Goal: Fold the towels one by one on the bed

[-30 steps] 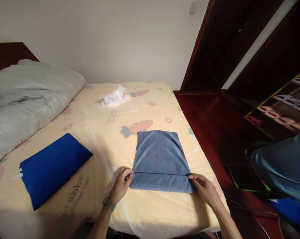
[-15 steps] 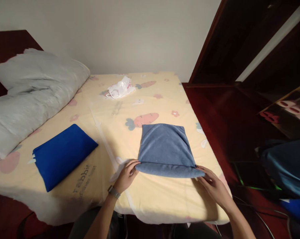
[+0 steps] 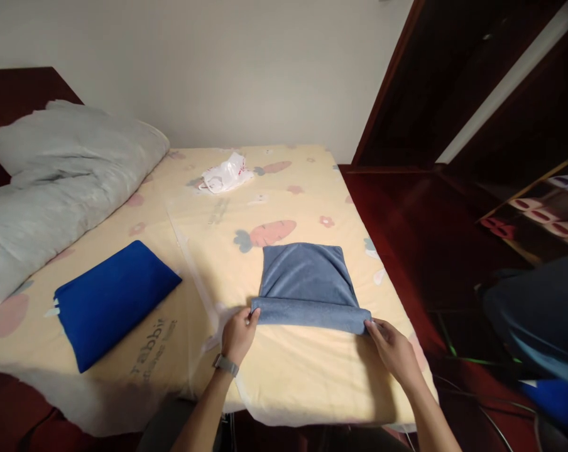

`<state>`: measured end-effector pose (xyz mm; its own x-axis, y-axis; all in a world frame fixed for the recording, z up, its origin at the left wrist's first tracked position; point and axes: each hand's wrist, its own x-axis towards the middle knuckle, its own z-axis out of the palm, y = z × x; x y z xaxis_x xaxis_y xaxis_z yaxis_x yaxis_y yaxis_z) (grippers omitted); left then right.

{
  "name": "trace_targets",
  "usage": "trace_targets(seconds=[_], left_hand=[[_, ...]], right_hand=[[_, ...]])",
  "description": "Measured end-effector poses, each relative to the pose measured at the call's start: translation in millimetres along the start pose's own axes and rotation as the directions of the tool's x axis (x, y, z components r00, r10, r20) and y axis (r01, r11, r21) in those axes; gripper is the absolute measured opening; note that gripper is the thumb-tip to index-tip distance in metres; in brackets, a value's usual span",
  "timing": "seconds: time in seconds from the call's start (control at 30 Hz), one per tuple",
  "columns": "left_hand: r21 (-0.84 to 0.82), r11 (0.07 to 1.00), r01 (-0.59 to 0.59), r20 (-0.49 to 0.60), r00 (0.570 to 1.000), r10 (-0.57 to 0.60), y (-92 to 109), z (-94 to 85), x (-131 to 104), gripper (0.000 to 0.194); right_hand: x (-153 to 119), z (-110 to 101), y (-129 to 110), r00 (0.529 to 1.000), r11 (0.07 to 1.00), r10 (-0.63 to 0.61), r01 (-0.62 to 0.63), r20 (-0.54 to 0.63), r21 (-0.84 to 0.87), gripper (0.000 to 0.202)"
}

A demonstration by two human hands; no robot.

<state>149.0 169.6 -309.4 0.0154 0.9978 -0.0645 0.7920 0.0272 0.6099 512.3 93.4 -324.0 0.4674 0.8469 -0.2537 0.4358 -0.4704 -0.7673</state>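
A grey-blue towel (image 3: 307, 270) lies on the yellow bedsheet (image 3: 303, 370), its near edge folded over into a flat band. My left hand (image 3: 239, 333), with a watch on the wrist, pinches the left end of that band between thumb and fingers. At the band's right end, my right hand (image 3: 392, 348) pinches the other corner. The far part of the towel lies flat with some creases. Off to the left rests a folded bright blue cloth (image 3: 119, 301) with a small white tag; neither hand touches it.
A crumpled white plastic bag (image 3: 227, 174) sits near the wall. The grey quilt (image 3: 71, 169) is heaped at the left by the dark headboard (image 3: 24, 94). On the right, past the bed's edge, are a shoe rack (image 3: 543, 213) and a dark blue item (image 3: 538, 314).
The towel's near edge has been turned further over, away from me, so the rounded fold is now a flatter, wider band. Both hands keep hold of its ends. The view has shifted slightly.
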Motion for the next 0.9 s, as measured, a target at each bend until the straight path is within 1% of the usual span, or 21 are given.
trace_targets(seconds=[0.07, 0.17, 0.23, 0.33, 0.4, 0.43, 0.5, 0.57, 0.6, 0.67, 0.73, 0.77, 0.8, 0.87, 0.9], left_hand=[[0.021, 0.999, 0.035, 0.034, 0.999, -0.036, -3, -6.5, -4, 0.045], [0.005, 1.000, 0.001, 0.049, 0.999, -0.001, -5, -9.9, -6, 0.044], [-0.022, 1.000, -0.016, 0.026, 1.000, 0.017, -4, -8.8, -4, 0.042], [-0.059, 0.998, -0.019, -0.018, 1.000, 0.018, 1, -5.1, 1, 0.039], [-0.116, 0.993, 0.009, -0.008, 1.000, -0.010, 4, -1.4, 5, 0.038], [-0.175, 0.984, 0.039, 0.014, 0.999, -0.037, 4, 1.0, 8, 0.038], [-0.343, 0.933, 0.110, 0.069, 0.993, -0.092, 3, 7.2, 12, 0.039], [-0.511, 0.845, 0.158, 0.088, 0.987, -0.131, 1, 14.0, 17, 0.040], [-0.581, 0.798, 0.162, 0.070, 0.986, -0.149, -1, 16.9, 19, 0.041], [-0.686, 0.713, 0.143, 0.022, 0.984, -0.176, -4, 20.3, 20, 0.042], [-0.733, 0.669, 0.127, 0.023, 0.986, -0.162, -7, 20.0, 17, 0.040], [-0.724, 0.677, 0.129, 0.056, 0.990, -0.128, -9, 18.6, 14, 0.037], [-0.694, 0.708, 0.130, 0.101, 0.991, -0.082, -10, 16.8, 10, 0.033], [-0.589, 0.802, 0.099, 0.170, 0.986, 0.003, -14, 12.7, 1, 0.024], [-0.533, 0.843, 0.068, 0.180, 0.983, 0.034, -16, 10.8, -3, 0.021]], right_hand=[[-3, -3, 1, 1.000, 0.999, 0.005, -0.004, 0.019, -0.033, 0.056], [-5, -1, 1, 1.000, 0.999, 0.022, -0.023, -0.007, -0.049, 0.057], [-3, 2, -1, 0.998, 0.998, 0.050, -0.052, -0.029, -0.043, 0.057], [2, 10, -4, 0.996, 0.997, 0.078, -0.077, -0.049, 0.031, 0.058], [6, 15, -7, 0.995, 0.991, 0.077, -0.069, -0.068, 0.115, 0.058], [7, 17, -8, 0.994, 0.985, 0.079, -0.067, -0.071, 0.160, 0.057], [8, 19, -12, 0.994, 0.966, 0.082, -0.060, -0.077, 0.250, 0.055], [7, 19, -17, 0.992, 0.944, 0.078, -0.041, -0.102, 0.328, 0.053], [5, 17, -19, 0.990, 0.936, 0.063, -0.015, -0.125, 0.352, 0.052], [0, 12, -22, 0.984, 0.938, 0.029, 0.035, -0.177, 0.346, 0.047], [-4, 6, -18, 0.981, 0.951, 0.025, 0.035, -0.190, 0.308, 0.042], [-5, 4, -14, 0.983, 0.957, 0.037, 0.016, -0.178, 0.289, 0.042], [-5, 2, -8, 0.988, 0.962, 0.048, -0.007, -0.145, 0.272, 0.042], [-4, -2, 6, 0.998, 0.971, 0.036, -0.023, -0.050, 0.240, 0.043], [-4, -3, 12, 1.000, 0.975, 0.019, -0.017, -0.008, 0.220, 0.043]])
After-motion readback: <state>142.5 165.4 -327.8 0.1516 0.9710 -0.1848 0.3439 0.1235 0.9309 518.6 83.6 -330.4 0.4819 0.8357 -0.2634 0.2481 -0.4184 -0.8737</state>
